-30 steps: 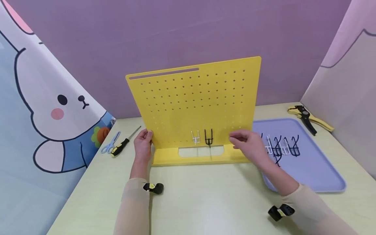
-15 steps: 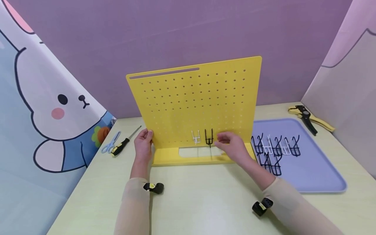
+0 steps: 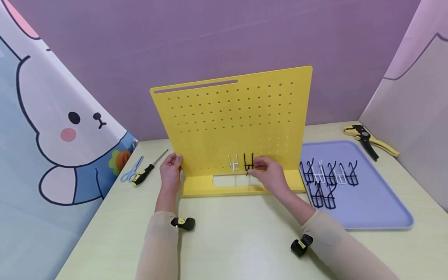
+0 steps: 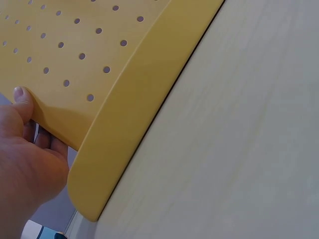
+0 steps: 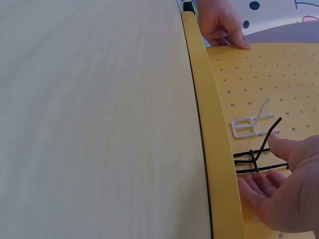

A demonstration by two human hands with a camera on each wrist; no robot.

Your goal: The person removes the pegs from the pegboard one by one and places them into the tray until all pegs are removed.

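A yellow pegboard (image 3: 210, 140) stands upright on its base on the table. My left hand (image 3: 170, 170) grips its left edge, thumb on the front and fingers behind, as the left wrist view shows. Low on the board hang a white wire hook (image 3: 233, 163) and, to its right, a black wire hook (image 3: 249, 161). My right hand (image 3: 269, 175) is at the black hook from the right; in the right wrist view the thumb (image 5: 282, 147) is by its prong and the curled fingers are against its side. The exact finger contact is partly hidden.
A lavender tray (image 3: 371, 210) on the right holds several black and white wire hooks (image 3: 330, 173). Behind it lies a yellow-and-black wire stripper (image 3: 367, 140). Blue scissors (image 3: 132, 171) and a screwdriver (image 3: 143, 175) lie left of the board. A purple wall covering (image 3: 224, 35) stands behind.
My right hand has moved left from the board's right side to the black hook on the board, its fingers now at it. The left hand has stayed on the board's edge.
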